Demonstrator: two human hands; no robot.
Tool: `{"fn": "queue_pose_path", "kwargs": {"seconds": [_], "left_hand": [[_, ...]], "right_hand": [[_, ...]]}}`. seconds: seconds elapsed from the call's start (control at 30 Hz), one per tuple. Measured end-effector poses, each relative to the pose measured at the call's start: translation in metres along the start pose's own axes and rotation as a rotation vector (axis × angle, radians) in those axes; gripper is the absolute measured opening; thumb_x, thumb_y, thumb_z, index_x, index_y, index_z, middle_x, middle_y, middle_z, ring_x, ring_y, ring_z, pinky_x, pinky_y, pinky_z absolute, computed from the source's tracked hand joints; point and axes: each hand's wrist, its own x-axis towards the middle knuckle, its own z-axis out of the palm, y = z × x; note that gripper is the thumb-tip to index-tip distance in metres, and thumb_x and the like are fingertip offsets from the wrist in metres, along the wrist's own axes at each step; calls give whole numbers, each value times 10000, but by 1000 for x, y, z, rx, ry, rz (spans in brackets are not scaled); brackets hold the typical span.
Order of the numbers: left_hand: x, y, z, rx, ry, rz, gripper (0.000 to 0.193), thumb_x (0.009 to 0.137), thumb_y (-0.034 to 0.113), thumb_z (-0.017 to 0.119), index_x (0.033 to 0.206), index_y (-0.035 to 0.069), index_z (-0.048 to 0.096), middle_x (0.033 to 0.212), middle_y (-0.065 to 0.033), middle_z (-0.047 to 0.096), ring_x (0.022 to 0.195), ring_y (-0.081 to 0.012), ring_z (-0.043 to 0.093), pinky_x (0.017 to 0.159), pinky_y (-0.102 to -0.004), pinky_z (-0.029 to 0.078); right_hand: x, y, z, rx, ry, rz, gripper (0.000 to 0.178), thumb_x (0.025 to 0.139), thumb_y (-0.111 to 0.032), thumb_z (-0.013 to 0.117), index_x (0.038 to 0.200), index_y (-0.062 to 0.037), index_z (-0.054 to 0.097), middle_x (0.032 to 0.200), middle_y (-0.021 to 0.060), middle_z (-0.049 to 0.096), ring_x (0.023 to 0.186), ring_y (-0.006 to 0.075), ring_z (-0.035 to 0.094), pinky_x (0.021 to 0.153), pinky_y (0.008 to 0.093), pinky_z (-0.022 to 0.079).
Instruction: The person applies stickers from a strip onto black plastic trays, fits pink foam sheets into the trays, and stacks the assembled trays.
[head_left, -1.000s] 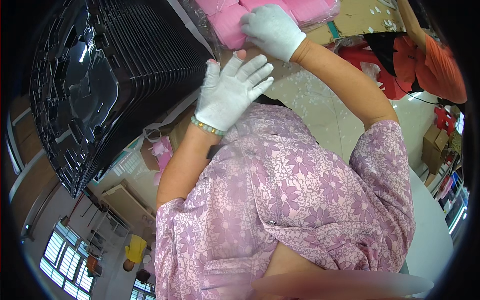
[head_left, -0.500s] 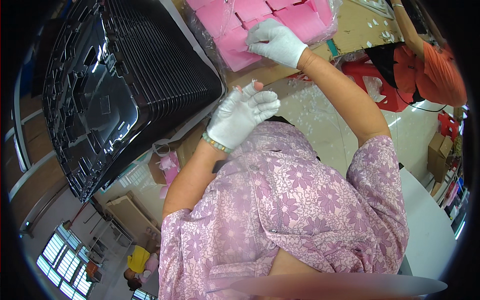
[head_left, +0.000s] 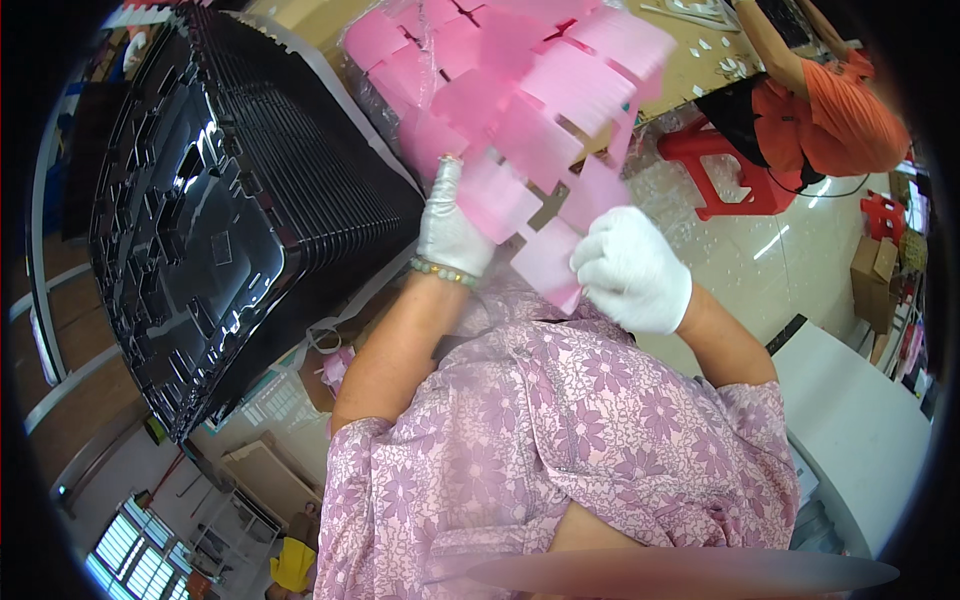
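A slotted pink foam sheet [head_left: 545, 135] is lifted off the pile and hangs toward my body, its squares joined by narrow strips. My right hand [head_left: 635, 272], in a white glove, is closed on the sheet's near corner. Against the sheet's left edge is my left hand [head_left: 455, 228], also gloved, with a beaded bracelet at the wrist. Its thumb points up, its bare tip showing; the other fingers are hidden behind the foam. Farther back, more pink foam [head_left: 380, 40] lies in a clear plastic bag.
To my left stands a tall stack of glossy black moulded plastic panels [head_left: 320, 150]. A co-worker in an orange top [head_left: 830, 120] is at the far right, near a red stool [head_left: 735, 175]. Small white scraps [head_left: 735, 66] lie on the brown tabletop. A pale table [head_left: 850, 420] is at right.
My right hand has drawn a foam sheet from the pile down toward my body and closed on its corner. My left hand, previously open and apart from the foam, is now against the sheet.
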Motion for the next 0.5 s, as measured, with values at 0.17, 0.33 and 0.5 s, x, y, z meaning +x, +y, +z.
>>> {"fn": "queue_pose_path", "kwargs": {"seconds": [0.17, 0.33, 0.5], "left_hand": [[-15, 1, 21, 149, 378, 51, 472, 1015, 381, 469, 1232, -20, 592, 1199, -148, 633, 1078, -254, 596, 952, -409, 488], [-92, 15, 95, 1072, 63, 317, 240, 953, 190, 586, 1046, -12, 678, 886, -71, 693, 803, -144, 651, 758, -287, 530], [-145, 41, 128, 1128, 22, 499, 193, 890, 150, 700, 1024, 12, 677, 888, -34, 693, 776, -97, 634, 725, -255, 518]], "right_hand": [[-6, -21, -11, -16, 259, -17, 154, 675, -161, 711, 661, -81, 580, 743, 76, 602, 702, 297, 570, 632, 391, 446], [-7, 20, -59, 95, 1055, 453, 490, 938, -109, 639, 1363, 72, 475, 1342, 151, 557, 1223, 237, 534, 1071, 347, 382], [41, 81, -23, 1100, 410, 186, 829, 950, -555, 541, 1475, 45, 314, 1427, 162, 487, 1275, 265, 510, 1101, 377, 350]]}}
